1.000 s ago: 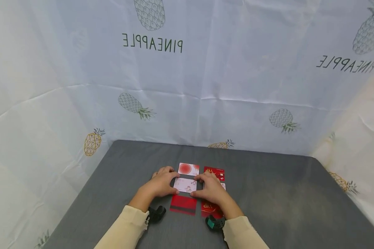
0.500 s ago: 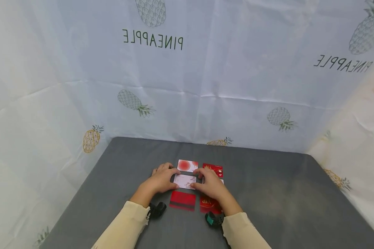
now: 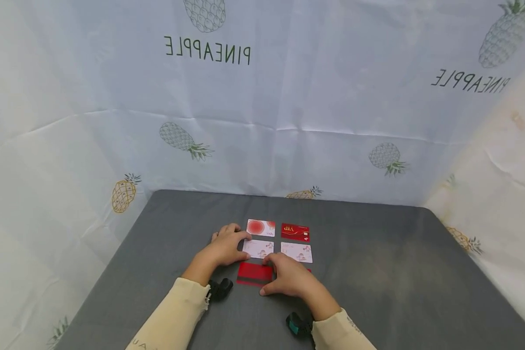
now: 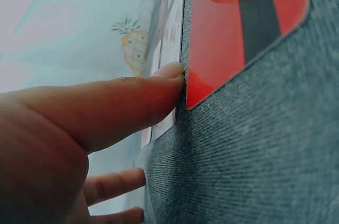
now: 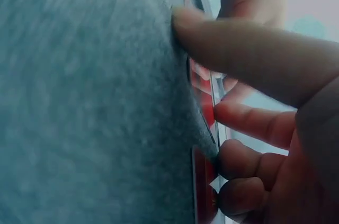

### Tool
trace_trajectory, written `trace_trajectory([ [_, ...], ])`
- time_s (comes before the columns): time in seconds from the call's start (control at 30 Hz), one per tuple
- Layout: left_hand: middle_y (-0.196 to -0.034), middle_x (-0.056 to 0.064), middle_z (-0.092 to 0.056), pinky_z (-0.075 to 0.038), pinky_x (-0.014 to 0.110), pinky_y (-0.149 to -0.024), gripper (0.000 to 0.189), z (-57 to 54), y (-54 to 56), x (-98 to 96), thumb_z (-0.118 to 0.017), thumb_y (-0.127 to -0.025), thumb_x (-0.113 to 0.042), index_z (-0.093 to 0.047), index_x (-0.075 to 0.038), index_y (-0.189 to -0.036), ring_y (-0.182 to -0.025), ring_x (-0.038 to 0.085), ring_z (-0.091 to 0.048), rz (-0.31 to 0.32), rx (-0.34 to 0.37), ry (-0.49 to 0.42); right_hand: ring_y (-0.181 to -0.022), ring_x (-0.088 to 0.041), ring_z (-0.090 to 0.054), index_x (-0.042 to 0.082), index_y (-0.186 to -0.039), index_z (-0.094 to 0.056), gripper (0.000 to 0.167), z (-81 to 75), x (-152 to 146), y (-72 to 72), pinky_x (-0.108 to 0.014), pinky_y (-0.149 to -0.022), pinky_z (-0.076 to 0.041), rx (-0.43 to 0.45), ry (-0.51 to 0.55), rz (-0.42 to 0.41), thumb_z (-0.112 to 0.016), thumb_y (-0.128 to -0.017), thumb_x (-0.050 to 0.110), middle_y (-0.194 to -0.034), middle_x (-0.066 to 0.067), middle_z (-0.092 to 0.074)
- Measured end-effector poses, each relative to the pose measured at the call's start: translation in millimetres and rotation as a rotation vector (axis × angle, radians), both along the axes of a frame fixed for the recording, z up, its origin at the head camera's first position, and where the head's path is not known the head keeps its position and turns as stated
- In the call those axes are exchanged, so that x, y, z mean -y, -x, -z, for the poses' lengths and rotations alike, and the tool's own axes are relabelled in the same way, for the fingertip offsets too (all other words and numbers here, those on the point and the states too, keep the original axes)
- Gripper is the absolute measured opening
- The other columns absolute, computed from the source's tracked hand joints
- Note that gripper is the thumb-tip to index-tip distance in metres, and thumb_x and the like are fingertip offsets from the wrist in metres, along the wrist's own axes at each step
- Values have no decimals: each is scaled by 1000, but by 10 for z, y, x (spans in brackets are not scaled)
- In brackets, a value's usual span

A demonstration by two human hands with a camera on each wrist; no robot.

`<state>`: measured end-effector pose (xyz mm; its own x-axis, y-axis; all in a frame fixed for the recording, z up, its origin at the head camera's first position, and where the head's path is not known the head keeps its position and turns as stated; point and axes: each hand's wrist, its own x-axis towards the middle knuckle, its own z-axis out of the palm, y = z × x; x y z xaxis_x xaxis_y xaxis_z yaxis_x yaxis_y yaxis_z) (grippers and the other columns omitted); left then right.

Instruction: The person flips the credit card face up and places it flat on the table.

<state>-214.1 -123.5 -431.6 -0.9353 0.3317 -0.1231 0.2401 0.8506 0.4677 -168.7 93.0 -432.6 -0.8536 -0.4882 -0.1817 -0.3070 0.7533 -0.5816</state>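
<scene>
In the head view my left hand [image 3: 224, 249] lies at the left end of a pale flowered card [image 3: 260, 248], index finger and thumb spread at its edge. Its thumb rests on the cloth beside the near red card in the left wrist view. My right hand [image 3: 292, 278] spreads over the right end of a red card with a dark stripe [image 3: 252, 273]. Its index fingertip is at that card's top edge, the thumb below its lower corner. Another red card is mostly hidden under the right hand. Nothing is gripped.
Behind lie a card with red circles [image 3: 260, 227] and a red VIP card [image 3: 295, 232]. A second pale card [image 3: 296, 252] lies right of the first. The cards form two columns on the dark grey tabletop [image 3: 376, 272]. A pineapple-print curtain [image 3: 262, 165] hangs behind.
My right hand has moved from the right end of the left pale card toward me, to the striped red card. The right pale card is now uncovered. My left hand stays at the pale card.
</scene>
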Motion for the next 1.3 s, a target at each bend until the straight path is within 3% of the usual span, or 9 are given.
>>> trace_trajectory([
  [0.17, -141, 15, -47, -31, 62, -107, 70, -23, 12, 89, -76, -85, -35, -47, -13, -144, -131, 32, -43, 21, 54, -100, -73, -13, -51, 13, -113, -63, 55, 72, -12, 7, -30, -64, -43, 3, 37, 49, -88, -69, 36, -82, 3, -54],
  [0.3, -142, 14, -48, -37, 52, -109, 68, -87, -33, 146, -76, -85, -30, -46, -9, -143, -130, 28, -46, 0, 77, -179, -70, -14, -50, 13, -111, -63, 54, 84, -34, 23, -30, -61, -42, -10, 59, 70, -88, -69, 36, -80, 2, -52],
  [0.47, -126, 10, -57, -43, 48, -102, 53, -116, -207, 176, -79, -82, -26, -60, -9, -129, -118, 28, -52, 40, 19, -159, -71, -14, -51, 13, -110, -63, 54, 64, -25, 30, -31, -62, -42, -6, 40, 86, -88, -69, 37, -81, 2, -53],
  [0.63, -105, 2, -57, -47, 40, -89, 46, -69, -349, 166, -84, -76, -24, -66, -12, -117, -98, 18, -52, 101, 59, -142, -77, -14, -49, 15, -108, -62, 53, 60, -3, 16, -31, -67, -43, -51, 38, 85, -89, -68, 37, -88, 2, -52],
  [0.77, -98, -1, -51, -45, 36, -83, 44, -8, -389, 157, -85, -74, -20, -68, -13, -114, -90, 16, -49, 126, 61, -142, -79, -13, -49, 16, -105, -62, 52, 55, 13, -5, -31, -70, -47, -85, 30, 88, -89, -67, 38, -94, 2, -52],
  [0.9, -96, -1, -49, -44, 36, -81, 41, 28, -415, 145, -86, -74, -20, -68, -15, -110, -89, 15, -47, 133, 35, -137, -77, -11, -50, 15, -103, -63, 52, 58, 8, -31, -35, -71, -45, -150, 18, 72, -90, -65, 38, -89, 5, -55],
  [1.13, -98, -1, -52, -46, 38, -84, 42, 45, -423, 152, -85, -75, -22, -68, -14, -112, -93, 14, -50, 125, 13, -134, -87, -10, -49, 17, -119, -65, 65, 92, 5, -35, -41, -74, -41, -245, -29, 33, -89, -63, 41, -94, 6, -57],
  [1.3, -101, -1, -55, -47, 39, -86, 45, 46, -403, 185, -85, -74, -24, -67, -12, -114, -94, 14, -51, 149, 6, -138, -88, -11, -49, 17, -119, -68, 60, 117, 6, -32, -37, -72, -39, -284, -14, 19, -87, -66, 40, -92, 5, -55],
])
